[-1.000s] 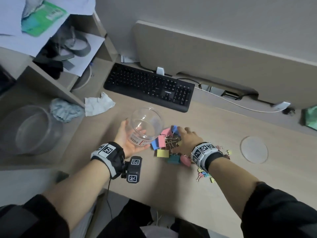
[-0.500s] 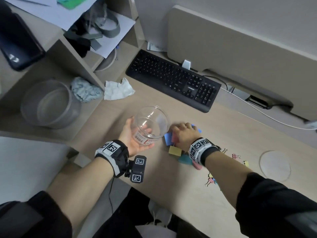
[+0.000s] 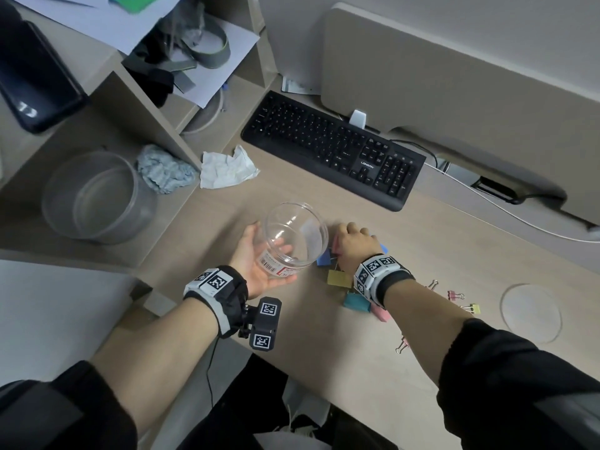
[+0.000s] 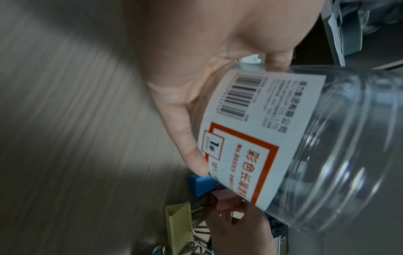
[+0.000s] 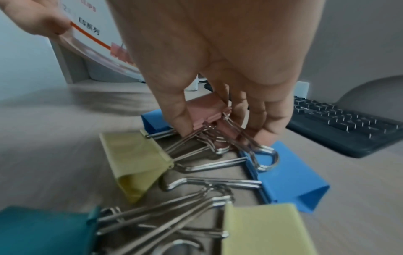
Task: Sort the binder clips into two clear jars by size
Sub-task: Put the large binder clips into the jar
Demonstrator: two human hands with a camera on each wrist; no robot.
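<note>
Right hand (image 3: 355,246) pinches the pink clip (image 5: 207,110); the jar (image 3: 293,237), cradled tilted in the left hand (image 3: 256,259), lies at its nine o'clock, touching-close.

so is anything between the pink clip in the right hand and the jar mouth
Nothing visible blocks it. The right hand pinches the pink clip just beside the clear jar, which the left hand holds tilted, its open mouth empty. The clip's wire handles do lie tangled with neighbouring clips' handles.
</note>
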